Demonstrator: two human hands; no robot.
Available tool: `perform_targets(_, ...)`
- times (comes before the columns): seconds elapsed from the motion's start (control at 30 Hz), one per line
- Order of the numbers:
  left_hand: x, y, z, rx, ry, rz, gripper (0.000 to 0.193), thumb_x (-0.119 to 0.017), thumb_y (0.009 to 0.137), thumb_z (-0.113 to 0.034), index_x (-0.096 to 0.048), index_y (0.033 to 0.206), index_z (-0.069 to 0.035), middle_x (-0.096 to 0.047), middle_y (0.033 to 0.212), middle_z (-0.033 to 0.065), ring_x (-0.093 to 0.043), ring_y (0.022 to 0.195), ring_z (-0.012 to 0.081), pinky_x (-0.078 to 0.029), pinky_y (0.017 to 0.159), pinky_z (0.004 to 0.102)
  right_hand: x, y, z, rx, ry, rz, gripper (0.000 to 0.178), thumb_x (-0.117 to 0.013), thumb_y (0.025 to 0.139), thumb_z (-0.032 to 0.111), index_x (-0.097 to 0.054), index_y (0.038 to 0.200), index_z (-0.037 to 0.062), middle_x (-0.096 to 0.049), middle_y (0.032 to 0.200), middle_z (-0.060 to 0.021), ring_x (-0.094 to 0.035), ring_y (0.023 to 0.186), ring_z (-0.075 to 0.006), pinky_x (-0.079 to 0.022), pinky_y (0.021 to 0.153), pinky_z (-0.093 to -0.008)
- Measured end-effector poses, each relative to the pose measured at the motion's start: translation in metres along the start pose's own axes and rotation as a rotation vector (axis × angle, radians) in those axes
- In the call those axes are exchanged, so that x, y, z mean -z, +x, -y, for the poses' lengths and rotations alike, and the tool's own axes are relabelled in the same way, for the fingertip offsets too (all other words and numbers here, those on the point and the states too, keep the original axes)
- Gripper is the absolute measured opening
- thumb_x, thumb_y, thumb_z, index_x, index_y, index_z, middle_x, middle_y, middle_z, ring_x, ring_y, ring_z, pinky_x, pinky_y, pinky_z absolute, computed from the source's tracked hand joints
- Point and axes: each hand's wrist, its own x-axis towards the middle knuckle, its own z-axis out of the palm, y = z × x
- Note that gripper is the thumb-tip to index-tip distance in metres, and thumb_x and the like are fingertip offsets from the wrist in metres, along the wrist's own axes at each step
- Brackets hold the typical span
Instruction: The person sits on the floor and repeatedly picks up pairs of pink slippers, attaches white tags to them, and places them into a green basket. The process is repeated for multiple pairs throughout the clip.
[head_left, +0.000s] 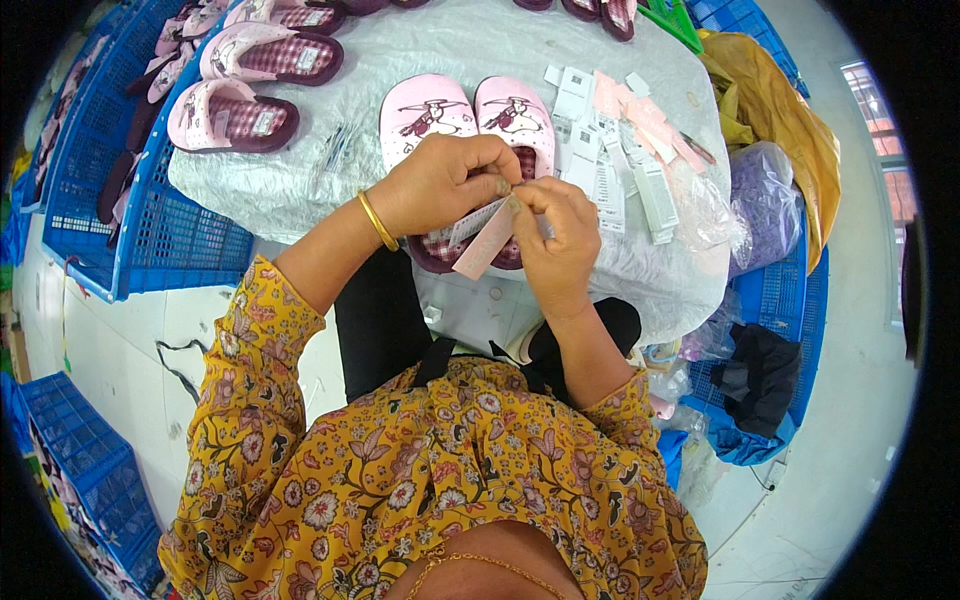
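"What do the hands hold?"
"Right hand [557,235]: fingers clamped on a pink hang tag's [484,243] top. Left hand [432,183]: thumb and forefinger together beside it. The tag hangs over pink slippers [430,105] on a plastic-covered table [670,295]"

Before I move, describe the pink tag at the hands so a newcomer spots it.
On the plastic-covered table, find the pair of pink slippers directly in front of the person. Over them, where the left hand and right hand meet, a narrow pink tag slants down to the left. Its pink colour separates it from the adjoining white tag; the loose pink cards lie farther right.
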Motion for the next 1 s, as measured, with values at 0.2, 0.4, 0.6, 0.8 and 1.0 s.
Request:
perform_targets(0.2, -0.002, 0.0, -0.002, -0.019, 0.138, -0.039, 0.011, -0.064, 0.089, -0.003, -0.064, 0.1, -0.002, -0.067, 0.083, 0.004, -0.06, 0.077, 0.0077, -0.05, 0.071, 0.0242, -0.005, 0.008, 0.004, -0.028, 0.018, 0.008, 0.016, -0.075, 0.071, 0.001, -0.069, 0.084, 0.0089, -0.066, 0.088, -0.0026, -0.063, 0.083, -0.0208, -0.043, 0.077, -0.034)
perform_targets(0.4, 0.005, -0.008, -0.004, -0.152, 0.344, -0.19, 0.02, -0.065, 0.089, -0.008, -0.065, 0.109, -0.002, -0.068, 0.085, 0.0088, -0.063, 0.071, 0.0117, -0.052, 0.068, 0.0266, 0.0, 0.022, 0.003, -0.188, 0.139, 0.216, 0.012, -0.076, 0.075, 0.004, -0.068, 0.084, 0.0061, -0.066, 0.084, -0.005, -0.064, 0.072, -0.0225, -0.045, 0.074, -0.0336)
perform_targets(0.6, 0.058, -0.023, 0.03, 0.008, 0.345, -0.57, 0.019, -0.069, 0.087, -0.014, -0.068, 0.105, -0.006, -0.065, 0.096, 0.0093, -0.061, 0.087, 0.0179, -0.049, 0.078, 0.0297, 0.006, 0.052, 0.008, -0.204, -0.012, 0.383, 0.03, -0.071, 0.084, 0.022, -0.063, 0.111, 0.009, -0.071, 0.084, -0.0103, -0.068, 0.073, -0.0296, -0.053, 0.066, -0.0401)
perform_targets(0.8, 0.056, -0.027, 0.04, -0.139, 0.565, -0.402, 0.029, -0.074, 0.082, -0.021, -0.067, 0.107, -0.008, -0.063, 0.109, 0.0102, -0.056, 0.105, 0.0286, -0.045, 0.092, 0.0369, -0.015, 0.068, 0.026, -0.036, -0.408, 0.544, 0.021, -0.06, 0.09, 0.03, -0.062, 0.097, 0.0102, -0.067, 0.071, -0.0132, -0.065, 0.066, -0.0345, -0.049, 0.059, -0.0481)
perform_targets(1.0, 0.043, -0.034, 0.052, -0.099, 0.22, -0.549, 0.027, -0.073, 0.083, -0.016, -0.067, 0.108, -0.005, -0.062, 0.113, 0.0126, -0.058, 0.106, 0.0258, -0.047, 0.091, 0.0337, -0.044, 0.07, 0.008, 0.007, -0.465, 0.456, 0.019, -0.067, 0.077, 0.019, -0.066, 0.093, 0.0101, -0.067, 0.075, -0.0123, -0.065, 0.074, -0.0333, -0.047, 0.063, -0.0489)
